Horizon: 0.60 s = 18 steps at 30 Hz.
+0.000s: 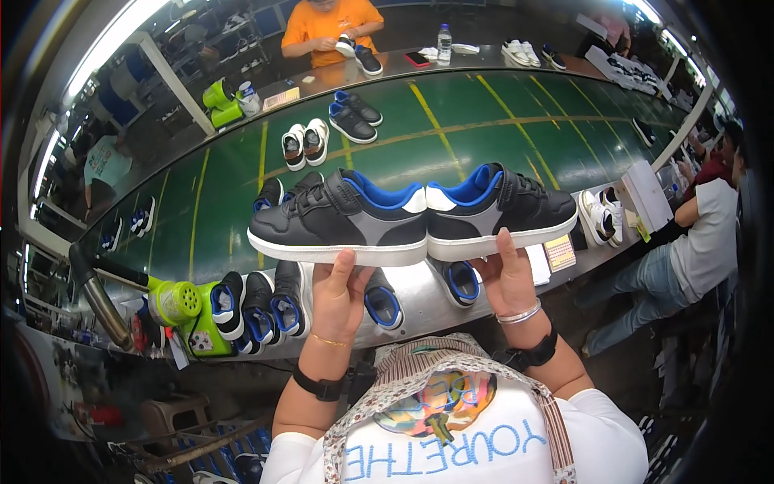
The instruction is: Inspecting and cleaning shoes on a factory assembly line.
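My left hand (339,289) grips a black sneaker (310,226) from below, thumb against its white sole. In my right hand (509,278) is the matching sneaker (536,211). The pair is raised side-on above the metal ledge, toes pointing outward and white heels touching. Both have blue lining, grey side panels and a strap. Beneath them on the ledge stand two more blue-lined shoes, a left one (384,305) and a right one (462,284). The fingers under the soles are partly hidden.
A green conveyor belt (218,189) with yellow lines carries several shoes, including a white pair (305,145) and a black pair (355,119). Left on the metal ledge (339,343) are several shoes and a green blower (177,302). Across the belt, a person in orange (322,32) handles shoes.
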Available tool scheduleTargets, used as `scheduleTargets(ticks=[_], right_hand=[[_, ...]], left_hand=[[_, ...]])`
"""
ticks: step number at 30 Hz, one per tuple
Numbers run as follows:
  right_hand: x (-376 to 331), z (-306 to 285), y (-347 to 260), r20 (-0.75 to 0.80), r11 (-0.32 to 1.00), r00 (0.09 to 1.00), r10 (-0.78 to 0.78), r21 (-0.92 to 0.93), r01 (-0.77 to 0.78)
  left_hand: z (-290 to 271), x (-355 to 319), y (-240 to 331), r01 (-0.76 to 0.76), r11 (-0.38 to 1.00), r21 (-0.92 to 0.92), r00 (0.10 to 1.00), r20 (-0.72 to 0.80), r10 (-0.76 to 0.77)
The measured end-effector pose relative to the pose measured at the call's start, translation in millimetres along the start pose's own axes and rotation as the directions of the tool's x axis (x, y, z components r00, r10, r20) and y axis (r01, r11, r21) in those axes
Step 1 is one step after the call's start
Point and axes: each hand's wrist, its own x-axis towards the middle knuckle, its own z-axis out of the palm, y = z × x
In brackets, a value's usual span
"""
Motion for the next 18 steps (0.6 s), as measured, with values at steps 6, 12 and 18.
scheduleTargets(ticks=[6, 12, 18], right_hand=[[12, -29, 3, 0.486, 0.968, 0.862, 0.144, 0.113, -0.225], [4, -5, 28, 0.436, 0.862, 0.821, 0.368, 0.171, -0.477], [2, -6, 42, 0.450, 0.879, 0.797, 0.402, 0.054, -0.474]], left_hand=[[-31, -4, -3, 0.302, 0.911, -0.281, 0.880, 0.449, -0.153], [-23, -6, -20, 0.462, 0.867, -0.185, 0.855, 0.352, -0.381], [-36, -7, -27, 0.452, 0.879, -0.152, 0.862, 0.330, -0.386]])
